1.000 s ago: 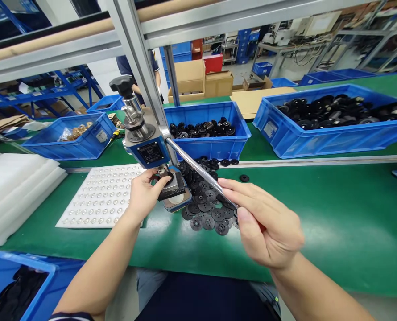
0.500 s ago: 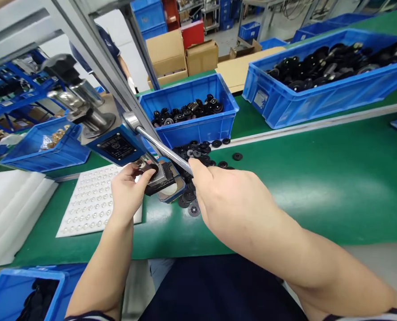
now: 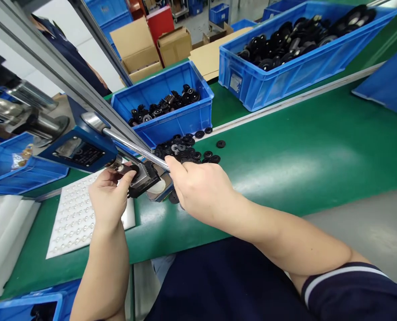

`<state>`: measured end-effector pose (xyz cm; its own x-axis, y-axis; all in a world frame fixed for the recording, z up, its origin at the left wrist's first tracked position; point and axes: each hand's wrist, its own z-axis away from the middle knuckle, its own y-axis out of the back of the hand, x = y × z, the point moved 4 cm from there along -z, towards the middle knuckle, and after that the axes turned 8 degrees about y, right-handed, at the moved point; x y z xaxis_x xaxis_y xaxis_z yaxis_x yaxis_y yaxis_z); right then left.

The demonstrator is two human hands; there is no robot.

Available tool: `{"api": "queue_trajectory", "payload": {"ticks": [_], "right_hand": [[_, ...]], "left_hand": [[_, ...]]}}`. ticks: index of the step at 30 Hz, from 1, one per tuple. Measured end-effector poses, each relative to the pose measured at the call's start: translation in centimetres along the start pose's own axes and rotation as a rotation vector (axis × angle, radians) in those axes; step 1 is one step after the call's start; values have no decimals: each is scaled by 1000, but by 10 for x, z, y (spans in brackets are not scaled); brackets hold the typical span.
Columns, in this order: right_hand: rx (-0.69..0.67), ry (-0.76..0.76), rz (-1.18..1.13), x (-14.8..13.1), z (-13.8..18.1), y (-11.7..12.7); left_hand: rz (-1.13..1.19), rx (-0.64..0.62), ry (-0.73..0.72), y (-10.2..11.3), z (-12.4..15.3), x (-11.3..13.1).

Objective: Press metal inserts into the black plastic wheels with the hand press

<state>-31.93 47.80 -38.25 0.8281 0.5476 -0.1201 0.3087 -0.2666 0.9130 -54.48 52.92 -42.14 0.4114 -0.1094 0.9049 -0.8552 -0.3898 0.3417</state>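
My right hand point(image 3: 203, 189) is wrapped round the end of the steel lever point(image 3: 134, 146) of a blue bench press point(image 3: 81, 149). Under the press ram, my left hand point(image 3: 108, 198) pinches a small black disc point(image 3: 134, 170) between thumb and fingers, at the metal fixture point(image 3: 144, 178) on the press base. The thumb and fingers partly cover the disc. Just beyond my right hand lies a heap of black discs point(image 3: 181, 149). A white foam sheet point(image 3: 73, 218) with rows of small shiny parts lies left of the press, partly behind my left hand.
Behind the press stands a blue bin point(image 3: 181, 120) of black parts, with a larger filled bin point(image 3: 279, 82) to its right. Another blue bin point(image 3: 31, 174) is at the left. White foam sheets point(image 3: 7, 236) are stacked on the green bench point(image 3: 285, 160). A person point(image 3: 69, 53) is behind the frame.
The view has shifted, so the press and bins appear further left. My left hand still pinches the disc, and my right hand still grips the lever, at much the same angle.
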Motion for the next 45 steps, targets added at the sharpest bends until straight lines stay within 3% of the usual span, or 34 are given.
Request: {"api": "queue_trajectory", "payload": {"ticks": [7,12,15,18,25,28,31,34,38,40,42,45], "right_hand": [[-160,2,-113,-2,-8,27],[-160,-2,-110,-2,-7,27],[-91,-20,-160,1,-1,14],[62,-27,-165,3,7,4],[382,12,-82,-3,13,2],[443,6,-87,-3,11,-2],[400,30,-164,0,9,-3],[365,75,-279,1,11,15],[527,205,-410,-2,28,69],[586,232,-458,-2,38,88],[647,218,-518,2,47,93],[703,173,-652,10,56,67]], "left_hand": [[-39,4,19,-1,0,4],[-61,23,9,-3,0,-1],[-43,43,-7,-3,3,-5],[-31,54,-26,-3,5,-7],[-67,82,-53,-2,8,7],[-124,106,-65,-2,7,13],[-193,121,-17,0,2,15],[-268,189,15,5,0,15],[-243,229,-56,9,18,14],[-124,195,-53,10,35,12],[50,87,26,7,54,10],[371,-196,257,-9,82,7]]}}
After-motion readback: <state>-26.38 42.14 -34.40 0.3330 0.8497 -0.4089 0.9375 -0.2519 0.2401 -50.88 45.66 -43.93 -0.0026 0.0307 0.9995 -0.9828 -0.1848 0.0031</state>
